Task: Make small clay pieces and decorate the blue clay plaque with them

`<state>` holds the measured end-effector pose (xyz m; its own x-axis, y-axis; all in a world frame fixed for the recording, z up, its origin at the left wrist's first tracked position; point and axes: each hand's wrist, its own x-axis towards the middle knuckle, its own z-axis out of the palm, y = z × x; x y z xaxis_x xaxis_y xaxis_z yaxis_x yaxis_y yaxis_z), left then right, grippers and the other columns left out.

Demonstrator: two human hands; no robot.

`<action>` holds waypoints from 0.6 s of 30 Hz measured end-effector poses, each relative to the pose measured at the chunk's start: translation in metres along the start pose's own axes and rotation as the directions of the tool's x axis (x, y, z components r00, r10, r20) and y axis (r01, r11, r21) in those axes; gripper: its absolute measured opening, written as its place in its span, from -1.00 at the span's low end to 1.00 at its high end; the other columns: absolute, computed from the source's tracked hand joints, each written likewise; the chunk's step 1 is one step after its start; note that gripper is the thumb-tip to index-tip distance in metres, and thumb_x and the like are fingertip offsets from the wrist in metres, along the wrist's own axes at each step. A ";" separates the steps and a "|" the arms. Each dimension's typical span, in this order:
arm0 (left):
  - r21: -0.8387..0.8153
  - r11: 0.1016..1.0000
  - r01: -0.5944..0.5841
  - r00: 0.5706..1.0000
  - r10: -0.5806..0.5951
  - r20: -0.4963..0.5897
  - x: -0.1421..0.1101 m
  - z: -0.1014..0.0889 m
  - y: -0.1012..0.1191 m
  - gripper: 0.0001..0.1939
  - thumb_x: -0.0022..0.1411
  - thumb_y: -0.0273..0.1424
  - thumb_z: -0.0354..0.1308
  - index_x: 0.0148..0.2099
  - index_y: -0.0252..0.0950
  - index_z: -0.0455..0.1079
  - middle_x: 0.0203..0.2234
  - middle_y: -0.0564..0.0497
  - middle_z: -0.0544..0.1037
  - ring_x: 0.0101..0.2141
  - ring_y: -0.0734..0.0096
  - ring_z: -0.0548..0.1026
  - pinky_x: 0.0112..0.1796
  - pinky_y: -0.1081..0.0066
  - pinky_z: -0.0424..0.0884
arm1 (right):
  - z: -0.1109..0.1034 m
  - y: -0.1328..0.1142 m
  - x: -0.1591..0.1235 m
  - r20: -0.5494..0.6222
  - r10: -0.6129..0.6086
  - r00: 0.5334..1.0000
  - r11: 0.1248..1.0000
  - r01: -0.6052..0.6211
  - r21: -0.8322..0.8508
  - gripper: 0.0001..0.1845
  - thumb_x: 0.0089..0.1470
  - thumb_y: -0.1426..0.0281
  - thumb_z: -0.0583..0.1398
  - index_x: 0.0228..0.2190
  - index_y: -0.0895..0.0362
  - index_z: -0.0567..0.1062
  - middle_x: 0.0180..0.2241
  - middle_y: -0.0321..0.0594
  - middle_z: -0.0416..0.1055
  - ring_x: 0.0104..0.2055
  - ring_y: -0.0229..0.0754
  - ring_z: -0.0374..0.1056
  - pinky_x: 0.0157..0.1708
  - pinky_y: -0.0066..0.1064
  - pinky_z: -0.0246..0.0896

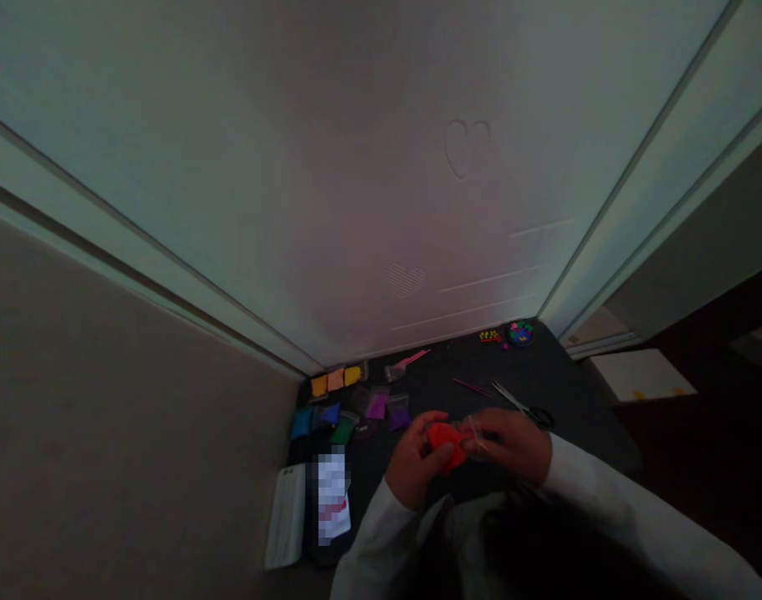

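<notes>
Over the dark table's front part, my left hand (415, 462) is closed on a bright red, soft-looking piece in a small clear bag (445, 443), thumb across its front. My right hand (512, 442) pinches the clear plastic at the bag's right side. Whether the red stuff is clay or something else, I cannot tell. Just beyond the right hand lie scissors (523, 406) and a thin pink stick (473, 387). Left of my hands are small bags of purple (399, 417), magenta (377, 406), green (343, 429) and blue (302, 423) material.
A row of yellow and orange bags (336, 380) lies by the wall, with a pink tool (412, 360) nearby. A round, multicoloured piece (519, 334) sits at the back right. A lit phone (333, 496) and a white box (286, 517) stand at left.
</notes>
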<state>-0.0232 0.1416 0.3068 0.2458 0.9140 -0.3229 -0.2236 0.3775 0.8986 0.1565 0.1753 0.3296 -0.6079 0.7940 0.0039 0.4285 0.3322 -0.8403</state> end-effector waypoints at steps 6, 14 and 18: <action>0.136 0.991 -0.008 0.999 0.002 0.047 -0.001 -0.004 0.001 -0.66 -0.06 -0.37 0.17 -0.19 -0.31 0.23 -0.42 0.03 0.41 -0.41 0.45 0.38 -0.34 0.43 0.29 | 0.010 0.008 0.000 0.098 0.088 0.991 0.966 -0.109 0.234 -0.72 0.02 0.24 0.04 -0.49 0.18 0.41 -0.59 -0.36 0.24 -0.52 -0.36 0.13 -0.53 -0.53 -0.02; 0.406 0.913 -0.051 0.998 0.064 -0.020 -0.003 -0.004 -0.011 -0.71 -0.05 -0.38 0.13 -0.21 -0.30 0.29 -0.41 0.01 0.40 -0.39 0.39 0.34 -0.34 0.42 0.24 | 0.030 0.033 0.001 0.185 0.158 0.970 0.865 -0.226 0.448 -0.74 -0.08 0.24 0.12 -0.53 0.21 0.38 -0.61 -0.38 0.20 -0.53 -0.37 0.13 -0.49 -0.53 0.05; 0.491 0.869 -0.059 0.992 0.104 -0.065 -0.001 -0.002 -0.014 -0.72 -0.02 -0.34 0.10 -0.20 -0.30 0.26 -0.43 0.03 0.38 -0.41 0.41 0.32 -0.34 0.43 0.22 | 0.032 0.033 0.002 0.181 0.157 0.971 0.877 -0.222 0.426 -0.77 -0.08 0.26 0.13 -0.46 0.19 0.42 -0.57 -0.36 0.23 -0.50 -0.35 0.14 -0.49 -0.53 0.04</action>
<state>-0.0226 0.1357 0.2941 0.1593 0.9560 -0.2465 0.2541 0.2016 0.9459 0.1482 0.1722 0.2843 -0.6436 0.7311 -0.2265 0.2260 -0.1013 -0.9689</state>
